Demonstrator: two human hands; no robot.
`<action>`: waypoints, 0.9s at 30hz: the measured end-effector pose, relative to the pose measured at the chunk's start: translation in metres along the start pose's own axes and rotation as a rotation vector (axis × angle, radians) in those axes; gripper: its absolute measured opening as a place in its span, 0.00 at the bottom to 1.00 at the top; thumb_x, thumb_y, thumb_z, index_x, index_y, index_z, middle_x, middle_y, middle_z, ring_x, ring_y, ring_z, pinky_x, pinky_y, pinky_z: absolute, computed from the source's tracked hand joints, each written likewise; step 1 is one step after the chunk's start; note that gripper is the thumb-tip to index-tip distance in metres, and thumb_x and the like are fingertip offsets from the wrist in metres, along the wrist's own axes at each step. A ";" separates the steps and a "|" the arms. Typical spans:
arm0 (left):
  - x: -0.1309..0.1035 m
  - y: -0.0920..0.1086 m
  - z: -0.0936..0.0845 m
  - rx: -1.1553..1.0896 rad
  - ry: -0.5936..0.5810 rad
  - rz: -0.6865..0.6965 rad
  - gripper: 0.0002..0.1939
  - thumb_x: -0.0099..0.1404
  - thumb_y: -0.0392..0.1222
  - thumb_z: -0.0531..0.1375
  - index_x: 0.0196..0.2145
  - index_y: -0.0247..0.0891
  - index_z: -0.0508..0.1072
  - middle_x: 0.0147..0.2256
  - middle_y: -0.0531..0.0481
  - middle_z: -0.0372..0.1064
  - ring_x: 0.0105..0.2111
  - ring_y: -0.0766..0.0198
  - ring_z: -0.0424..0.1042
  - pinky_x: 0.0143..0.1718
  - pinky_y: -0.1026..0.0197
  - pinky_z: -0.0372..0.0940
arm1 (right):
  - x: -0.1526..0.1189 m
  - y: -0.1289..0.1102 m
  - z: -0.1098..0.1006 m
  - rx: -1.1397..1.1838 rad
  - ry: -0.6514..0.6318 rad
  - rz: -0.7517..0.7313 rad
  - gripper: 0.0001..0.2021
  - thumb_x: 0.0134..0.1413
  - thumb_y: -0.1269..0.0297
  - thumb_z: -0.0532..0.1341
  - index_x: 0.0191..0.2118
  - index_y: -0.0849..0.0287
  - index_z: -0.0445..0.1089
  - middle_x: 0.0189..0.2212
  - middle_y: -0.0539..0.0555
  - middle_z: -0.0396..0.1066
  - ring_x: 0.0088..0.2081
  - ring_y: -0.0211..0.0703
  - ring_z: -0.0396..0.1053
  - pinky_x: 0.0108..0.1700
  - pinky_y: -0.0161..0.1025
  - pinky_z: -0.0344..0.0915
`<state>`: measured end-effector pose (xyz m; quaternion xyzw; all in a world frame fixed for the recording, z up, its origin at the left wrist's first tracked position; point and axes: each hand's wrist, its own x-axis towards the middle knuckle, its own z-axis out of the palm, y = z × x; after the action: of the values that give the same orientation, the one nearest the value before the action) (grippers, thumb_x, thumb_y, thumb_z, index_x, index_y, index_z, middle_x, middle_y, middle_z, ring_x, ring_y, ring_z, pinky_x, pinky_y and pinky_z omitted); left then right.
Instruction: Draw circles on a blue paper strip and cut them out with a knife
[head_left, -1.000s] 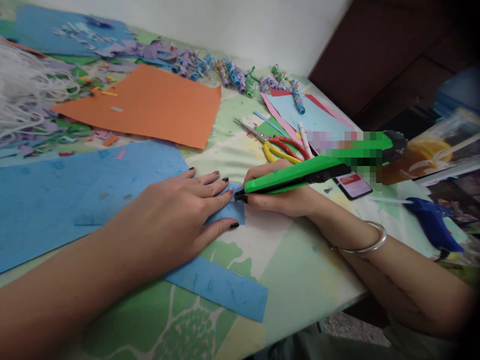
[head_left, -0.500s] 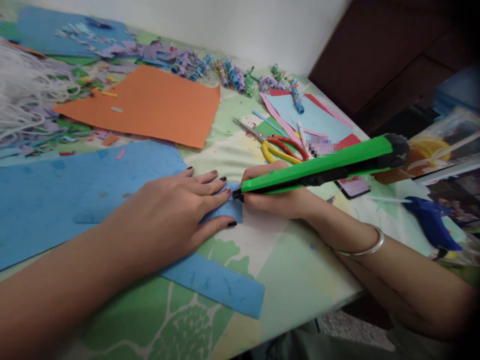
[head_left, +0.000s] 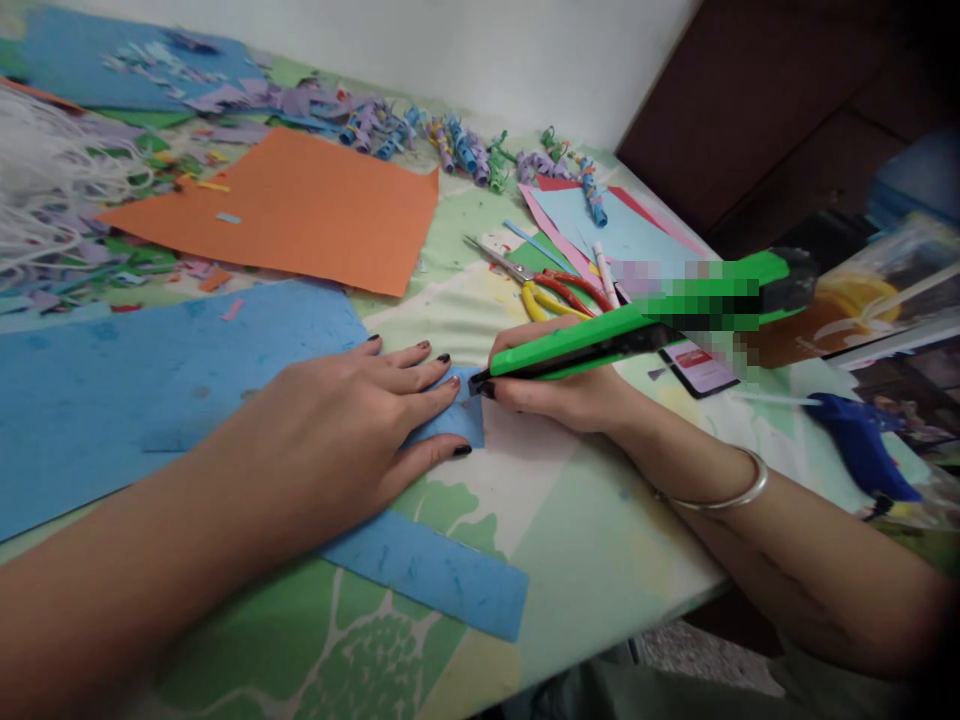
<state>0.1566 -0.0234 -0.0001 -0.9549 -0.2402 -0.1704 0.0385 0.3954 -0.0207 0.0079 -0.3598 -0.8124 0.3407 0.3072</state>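
My left hand [head_left: 352, 420] lies flat with spread fingers, pressing on a narrow blue paper piece [head_left: 471, 430] whose right end shows past the fingertips. A green utility knife [head_left: 555, 348] is gripped in my right hand [head_left: 577, 398], its dark tip down at the paper, close beside my left index finger. Whether the blade cuts in cannot be made out. Under my left wrist runs a large blue sheet [head_left: 90, 390]. Another blue strip [head_left: 450, 580] sticks out below my left hand, on the patterned green tablecloth [head_left: 360, 650].
Beyond my hands lie an orange sheet [head_left: 315, 210], scissors [head_left: 525, 275] and a phone [head_left: 701, 368]. Curled paper rolls [head_left: 461, 145] line the wall. Paper scraps and white cord [head_left: 52, 190] are heaped at left. A blue glue gun [head_left: 862, 440] rests at the right edge.
The knife tip and my right hand have shifted slightly to the right. My left hand stays pressed on the paper.
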 end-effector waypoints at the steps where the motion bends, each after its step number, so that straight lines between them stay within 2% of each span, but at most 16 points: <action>1: 0.000 0.002 -0.001 0.012 0.000 -0.010 0.32 0.78 0.56 0.41 0.54 0.33 0.77 0.53 0.37 0.76 0.53 0.42 0.75 0.52 0.38 0.71 | 0.000 0.000 0.000 0.031 0.030 0.004 0.10 0.56 0.65 0.61 0.26 0.60 0.63 0.21 0.46 0.61 0.25 0.33 0.58 0.27 0.32 0.56; 4: -0.001 0.010 -0.005 0.091 -0.011 -0.083 0.29 0.77 0.55 0.44 0.53 0.36 0.78 0.50 0.38 0.78 0.46 0.40 0.79 0.38 0.42 0.75 | 0.001 0.000 0.000 0.053 0.077 0.004 0.08 0.55 0.67 0.61 0.26 0.60 0.64 0.22 0.46 0.61 0.25 0.33 0.58 0.27 0.32 0.57; 6: -0.001 0.016 -0.008 0.160 -0.047 -0.126 0.26 0.77 0.53 0.45 0.49 0.37 0.78 0.46 0.38 0.79 0.39 0.41 0.80 0.26 0.47 0.70 | 0.001 -0.001 0.001 0.048 0.069 -0.018 0.09 0.56 0.67 0.61 0.26 0.60 0.64 0.22 0.45 0.61 0.25 0.33 0.59 0.28 0.31 0.57; 8: 0.000 0.021 -0.010 0.214 -0.065 -0.118 0.24 0.77 0.51 0.46 0.46 0.35 0.79 0.43 0.38 0.80 0.35 0.43 0.80 0.21 0.49 0.65 | 0.002 -0.002 0.001 0.044 0.060 -0.037 0.09 0.56 0.67 0.61 0.26 0.61 0.65 0.22 0.45 0.62 0.25 0.32 0.59 0.28 0.31 0.58; 12: 0.001 0.021 -0.011 0.266 0.026 -0.053 0.25 0.77 0.49 0.46 0.41 0.35 0.80 0.41 0.38 0.80 0.35 0.44 0.80 0.21 0.49 0.65 | 0.002 -0.001 0.002 -0.025 0.006 -0.023 0.10 0.56 0.65 0.62 0.26 0.61 0.66 0.21 0.46 0.63 0.25 0.32 0.59 0.27 0.30 0.56; 14: 0.002 0.019 -0.010 0.251 0.029 -0.054 0.25 0.76 0.50 0.45 0.41 0.35 0.80 0.41 0.37 0.80 0.37 0.44 0.80 0.23 0.48 0.67 | 0.003 -0.001 0.002 -0.073 -0.023 0.005 0.11 0.56 0.65 0.61 0.25 0.61 0.65 0.21 0.45 0.62 0.25 0.31 0.58 0.27 0.30 0.55; 18: 0.001 0.015 -0.006 0.208 0.049 -0.039 0.27 0.76 0.51 0.45 0.44 0.33 0.80 0.43 0.36 0.80 0.44 0.42 0.79 0.34 0.46 0.73 | 0.003 -0.002 0.001 -0.131 -0.041 0.013 0.10 0.55 0.64 0.60 0.25 0.60 0.64 0.21 0.45 0.61 0.25 0.31 0.57 0.28 0.31 0.54; 23: 0.000 0.014 -0.004 0.146 0.064 -0.017 0.28 0.76 0.49 0.44 0.45 0.28 0.80 0.44 0.34 0.80 0.44 0.41 0.79 0.33 0.45 0.74 | 0.003 -0.003 0.002 -0.154 -0.027 0.042 0.09 0.53 0.64 0.60 0.25 0.60 0.65 0.21 0.46 0.62 0.25 0.32 0.57 0.28 0.31 0.53; 27: 0.000 0.014 -0.002 0.090 0.042 -0.064 0.25 0.75 0.51 0.47 0.48 0.33 0.80 0.46 0.36 0.79 0.48 0.39 0.78 0.36 0.43 0.74 | 0.003 -0.003 0.003 -0.189 -0.025 0.032 0.09 0.53 0.63 0.59 0.24 0.60 0.65 0.21 0.46 0.62 0.24 0.32 0.57 0.28 0.32 0.54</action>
<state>0.1621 -0.0361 0.0020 -0.9402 -0.2774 -0.1806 0.0809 0.3904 -0.0210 0.0095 -0.3960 -0.8388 0.2719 0.2561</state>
